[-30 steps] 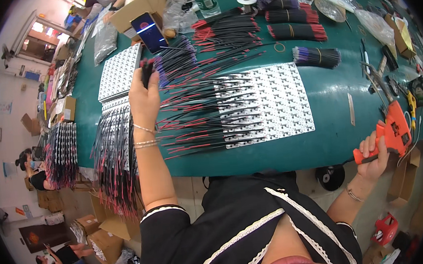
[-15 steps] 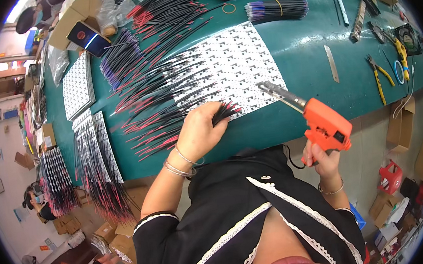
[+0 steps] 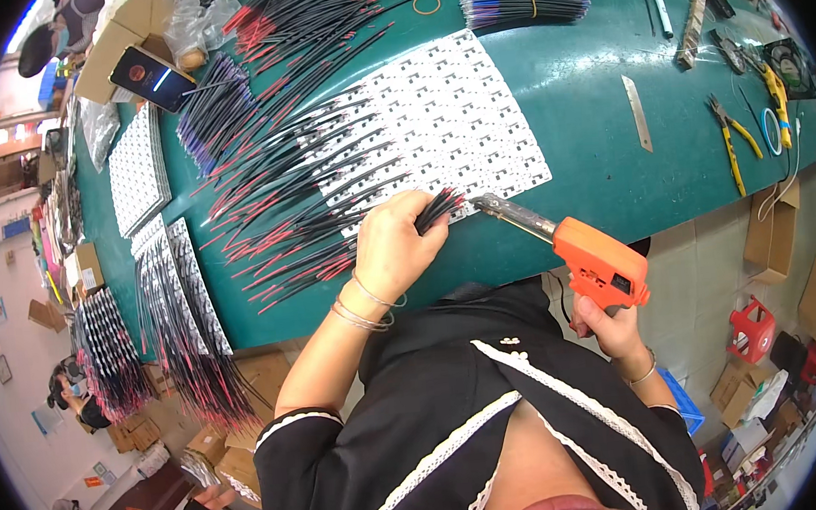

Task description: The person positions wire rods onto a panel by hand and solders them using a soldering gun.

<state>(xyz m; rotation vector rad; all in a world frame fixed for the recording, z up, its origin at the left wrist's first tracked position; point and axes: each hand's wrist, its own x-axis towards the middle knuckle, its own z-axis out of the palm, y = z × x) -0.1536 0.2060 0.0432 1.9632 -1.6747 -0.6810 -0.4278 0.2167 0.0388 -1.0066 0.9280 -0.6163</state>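
My left hand (image 3: 397,241) is closed around a bundle of black wires (image 3: 435,211) whose red tips stick out to the right, just above the near edge of a white circuit board sheet (image 3: 454,107). Gripped in my right hand (image 3: 615,330) is an orange soldering gun (image 3: 602,261), pointing up and left. Its metal tip is close to the wire ends; whether they touch I cannot tell. Rows of black wires with red ends (image 3: 280,217) lie across the sheet's left part and stick out past it.
A stack of white board sheets (image 3: 139,171), a phone (image 3: 153,78) and wired sheets (image 3: 186,301) are at the left. Tied wire bundles (image 3: 524,4) lie at the back. On the right are a blade (image 3: 638,114), pliers (image 3: 733,148) and a marker (image 3: 656,0). Two people are beyond the table at left.
My right hand has moved the soldering gun left and slightly down, bringing its tip from over the sheet to the wire ends. My left hand keeps its hold on the bundle.
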